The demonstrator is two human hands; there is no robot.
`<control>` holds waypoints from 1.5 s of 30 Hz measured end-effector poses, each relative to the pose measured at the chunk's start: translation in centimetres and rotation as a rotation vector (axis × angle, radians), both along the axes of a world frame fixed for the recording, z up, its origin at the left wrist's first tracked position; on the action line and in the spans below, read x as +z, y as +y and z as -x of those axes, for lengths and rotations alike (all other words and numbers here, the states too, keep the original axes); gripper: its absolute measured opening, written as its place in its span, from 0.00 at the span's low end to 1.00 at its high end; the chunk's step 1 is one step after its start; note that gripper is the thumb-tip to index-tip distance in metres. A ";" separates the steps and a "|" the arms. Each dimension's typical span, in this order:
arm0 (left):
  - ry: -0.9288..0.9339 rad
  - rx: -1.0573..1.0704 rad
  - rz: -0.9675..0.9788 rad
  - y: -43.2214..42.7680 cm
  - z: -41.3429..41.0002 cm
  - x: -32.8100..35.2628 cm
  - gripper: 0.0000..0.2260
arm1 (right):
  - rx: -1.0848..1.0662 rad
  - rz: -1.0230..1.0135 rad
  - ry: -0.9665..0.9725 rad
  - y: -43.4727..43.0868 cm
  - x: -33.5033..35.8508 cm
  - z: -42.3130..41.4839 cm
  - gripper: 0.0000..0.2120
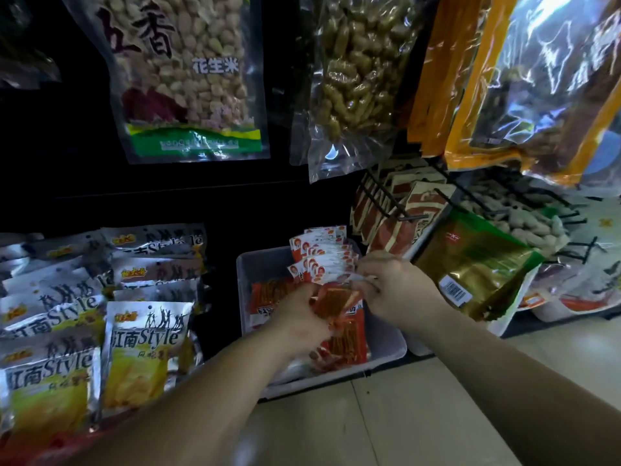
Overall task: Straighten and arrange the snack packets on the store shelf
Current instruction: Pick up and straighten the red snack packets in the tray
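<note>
Gathering step, by the look of it: gripping a bunch of red snack packets point(339, 302) with the left hand point(300, 312) inside the clear bin point(243, 274), pinching the far upright row point(319, 260) with the right hand point(395, 285); next calls for squaring the bunch and standing it upright

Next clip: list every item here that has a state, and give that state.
left hand: grips red packet.
right hand: curled against standing packets; grip unclear.
bin: holds packets, some lying flat.
standing packets: upright row at bin's back.
silver packets: upright, in rows.
peanut bag: hanging, sealed.
gold bag: leaning, tilted.
</note>
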State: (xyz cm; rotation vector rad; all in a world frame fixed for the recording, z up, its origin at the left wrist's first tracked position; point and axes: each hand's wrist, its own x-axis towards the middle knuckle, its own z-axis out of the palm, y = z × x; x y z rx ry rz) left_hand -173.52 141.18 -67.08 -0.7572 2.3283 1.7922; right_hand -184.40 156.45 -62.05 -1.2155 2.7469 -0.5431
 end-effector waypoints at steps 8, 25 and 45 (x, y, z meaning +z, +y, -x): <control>-0.056 0.022 0.038 -0.5 1.6 -3.0 0.25 | -0.007 -0.490 -0.021 0.3 -3.1 -0.9 0.09; -0.161 -0.284 0.114 -1.5 0.9 -3.9 0.25 | -0.135 -0.418 -0.822 1.7 -9.2 -0.7 0.36; -0.080 -0.001 0.119 -3.9 1.9 -5.3 0.22 | -0.043 -0.487 -0.034 -4.2 -12.7 3.8 0.22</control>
